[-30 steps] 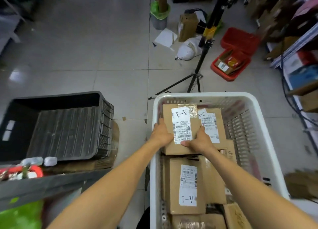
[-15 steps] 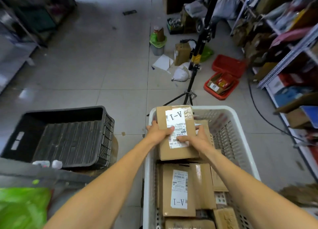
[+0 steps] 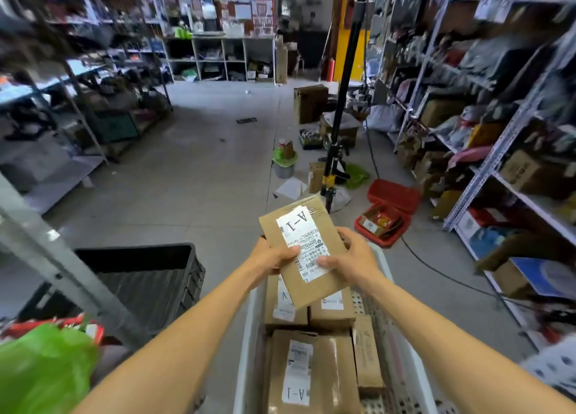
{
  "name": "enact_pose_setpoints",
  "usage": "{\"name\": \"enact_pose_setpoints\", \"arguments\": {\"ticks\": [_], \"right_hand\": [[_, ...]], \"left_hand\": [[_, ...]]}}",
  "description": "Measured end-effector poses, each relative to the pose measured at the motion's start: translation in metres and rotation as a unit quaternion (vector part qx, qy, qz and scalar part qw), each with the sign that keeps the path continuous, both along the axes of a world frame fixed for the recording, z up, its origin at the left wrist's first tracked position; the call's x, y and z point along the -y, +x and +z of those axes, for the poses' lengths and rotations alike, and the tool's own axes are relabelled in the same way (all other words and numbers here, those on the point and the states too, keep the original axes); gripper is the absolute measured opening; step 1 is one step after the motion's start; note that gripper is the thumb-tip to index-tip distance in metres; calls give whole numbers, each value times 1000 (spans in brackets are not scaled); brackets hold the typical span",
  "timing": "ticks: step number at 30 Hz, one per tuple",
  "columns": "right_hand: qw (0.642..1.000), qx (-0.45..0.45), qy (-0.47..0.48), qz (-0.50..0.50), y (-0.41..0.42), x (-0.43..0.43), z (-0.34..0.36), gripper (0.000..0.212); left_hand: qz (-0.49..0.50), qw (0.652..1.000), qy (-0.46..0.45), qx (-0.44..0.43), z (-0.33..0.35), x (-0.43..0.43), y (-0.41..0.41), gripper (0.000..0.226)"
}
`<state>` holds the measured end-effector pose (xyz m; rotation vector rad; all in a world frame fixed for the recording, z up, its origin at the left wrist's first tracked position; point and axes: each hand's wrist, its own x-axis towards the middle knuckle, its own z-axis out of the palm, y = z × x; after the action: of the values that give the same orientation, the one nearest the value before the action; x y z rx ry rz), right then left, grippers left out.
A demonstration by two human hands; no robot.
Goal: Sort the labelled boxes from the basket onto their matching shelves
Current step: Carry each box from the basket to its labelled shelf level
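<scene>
- Fingers (image 3: 291, 252) of left hand (image 3: 272, 258) and right hand (image 3: 357, 259) clamp the A-1 box (image 3: 307, 242) by its long edges, thumbs on the label.
- Head view: box held tilted above the basket (image 3: 249, 335) at its far edge; more boxes (image 3: 311, 373) lie inside.
- Likely light, stiff cardboard. The label may be slick, so grip the bare edges.

Held box (image 3: 304, 251): brown cardboard, matt, lightly creased; white paper label (image 3: 296, 223), smooth, faint sheen; clear tape strip (image 3: 311, 203) at far end, glossy
Boxes in basket (image 3: 311, 367): same matt cardboard, paper labels, shiny tape seams
Basket (image 3: 246, 345): white plastic, perforated walls, smooth
Crate (image 3: 156, 276): black plastic, ribbed, dull
Bag (image 3: 40, 370): green plastic film, glossy, crumpled
Floor (image 3: 187, 180): grey tiles, smooth, low sheen
Shelf upright (image 3: 40, 251): grey painted metal, punched holes
Tray (image 3: 394, 192): red plastic, shiny
Pole (image 3: 346, 80): black metal, satin
</scene>
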<state>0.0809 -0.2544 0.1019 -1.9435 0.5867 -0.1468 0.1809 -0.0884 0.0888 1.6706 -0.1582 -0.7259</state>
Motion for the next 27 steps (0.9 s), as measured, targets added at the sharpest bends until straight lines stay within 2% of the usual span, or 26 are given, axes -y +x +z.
{"name": "enact_pose_setpoints", "arguments": {"ticks": [3,7,8,12,14,16,17,19,21,24,27], "right_hand": [[999,25,-44,12,-12,-3,19,68],[996,48,-69,11,-24,-5,33,64],[995,54,-80,3,-26,-6,34,64],[988,92,-124,-18,-30,-17,41,59],[983,94,-156,-13,-30,-23,43,61],[980,94,-178,-8,-31,-26,44,63],[978,95,-187,-5,-31,-24,44,63],[969,90,-230,14,-32,-20,45,61],[943,94,-315,57,-33,-16,49,54],[867,120,-457,159,-32,-14,50,42],[799,138,-546,212,-30,-7,48,46]], "left_hand": [[24,999,-16,20,10,-4,-12,53],[54,998,-41,2,20,-8,-18,100],[66,996,-52,1,22,-9,-20,100],[128,987,-97,-2,28,-15,-16,73],[116,988,-104,-4,30,-17,-18,83],[128,988,-89,8,31,-18,-19,106],[148,986,-68,35,31,-18,-20,111],[166,976,-3,140,35,-20,-19,108],[116,962,60,238,43,-20,-20,101],[10,940,94,328,56,-17,-24,107],[-94,897,163,400,61,-9,-15,107]]}}
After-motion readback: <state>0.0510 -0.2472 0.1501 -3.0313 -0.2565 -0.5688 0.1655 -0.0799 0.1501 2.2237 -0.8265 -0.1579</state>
